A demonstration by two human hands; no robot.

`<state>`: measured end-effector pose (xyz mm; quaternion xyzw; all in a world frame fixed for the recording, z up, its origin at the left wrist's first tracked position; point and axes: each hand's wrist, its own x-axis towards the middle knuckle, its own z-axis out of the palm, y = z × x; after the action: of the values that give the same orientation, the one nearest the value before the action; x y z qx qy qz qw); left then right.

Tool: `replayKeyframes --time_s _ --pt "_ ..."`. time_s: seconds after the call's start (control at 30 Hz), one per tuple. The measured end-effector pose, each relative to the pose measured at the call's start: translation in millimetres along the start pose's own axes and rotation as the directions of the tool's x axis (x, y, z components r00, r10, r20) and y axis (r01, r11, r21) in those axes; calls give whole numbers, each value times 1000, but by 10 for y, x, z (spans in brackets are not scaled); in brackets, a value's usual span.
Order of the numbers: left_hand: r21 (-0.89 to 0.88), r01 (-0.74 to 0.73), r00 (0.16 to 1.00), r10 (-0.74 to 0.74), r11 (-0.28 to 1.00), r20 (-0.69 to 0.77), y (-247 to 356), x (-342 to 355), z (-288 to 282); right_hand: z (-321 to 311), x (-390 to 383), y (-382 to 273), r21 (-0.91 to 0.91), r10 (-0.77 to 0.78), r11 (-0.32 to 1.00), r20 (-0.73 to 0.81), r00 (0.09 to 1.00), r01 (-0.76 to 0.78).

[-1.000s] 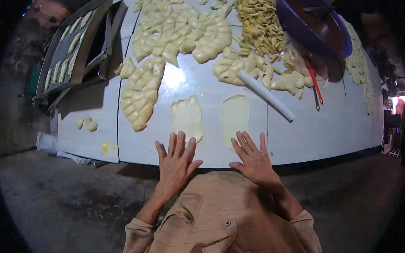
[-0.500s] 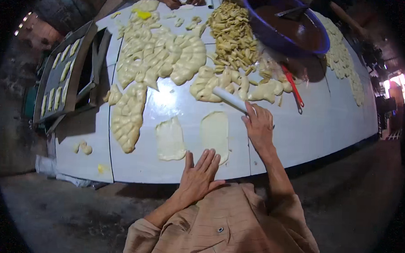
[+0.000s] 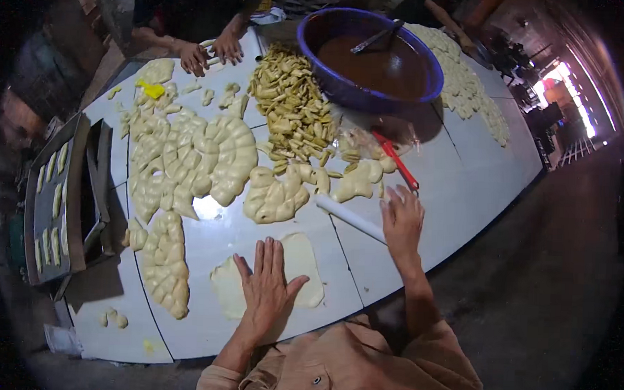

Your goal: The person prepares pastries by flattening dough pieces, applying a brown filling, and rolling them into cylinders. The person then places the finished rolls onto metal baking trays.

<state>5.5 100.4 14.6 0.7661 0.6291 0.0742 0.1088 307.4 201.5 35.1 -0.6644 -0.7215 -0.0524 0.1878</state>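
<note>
My left hand point(image 3: 264, 289) lies flat, fingers stretched out, over two thin rolled dough sheets. The right dough sheet point(image 3: 303, 263) shows beyond the thumb; the left dough sheet point(image 3: 226, 288) shows beside the little finger. The hand hides where the sheets meet, so I cannot tell whether they overlap. My right hand point(image 3: 401, 225) is open at the near end of a white rolling pin point(image 3: 349, 217), its fingers apart and not wrapped around it. The pin rests slantwise on the table. Past its far end lie lumps of soft dough point(image 3: 277, 196).
Dough pieces point(image 3: 190, 153) spread across the left. Sliced yellowish pieces point(image 3: 288, 101) are heaped beside a purple basin point(image 3: 370, 101) of brown filling. A red-handled tool point(image 3: 396, 160) and yellow scraper point(image 3: 151, 89) lie about. Trays point(image 3: 50, 206) stand left. Co-workers' hands point(image 3: 210, 54) work across the table.
My right hand has loosened from the rolling pin, which now lies on the table. My left hand has moved forward onto the dough sheets. The whole view has shifted, showing more of the far side.
</note>
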Motion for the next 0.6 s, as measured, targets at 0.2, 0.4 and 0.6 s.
replayKeyframes --time_s 0.2,0.4,0.6 --pt "-60 54 996 -49 997 80 67 24 -53 266 848 483 -107 99 990 23 995 -96" --pt "-50 298 941 -285 953 183 234 -117 -169 60 974 766 42 347 930 235 908 -366" --pt "-28 675 723 -654 737 225 741 -547 106 -518 1193 1354 516 150 835 116 982 -189"
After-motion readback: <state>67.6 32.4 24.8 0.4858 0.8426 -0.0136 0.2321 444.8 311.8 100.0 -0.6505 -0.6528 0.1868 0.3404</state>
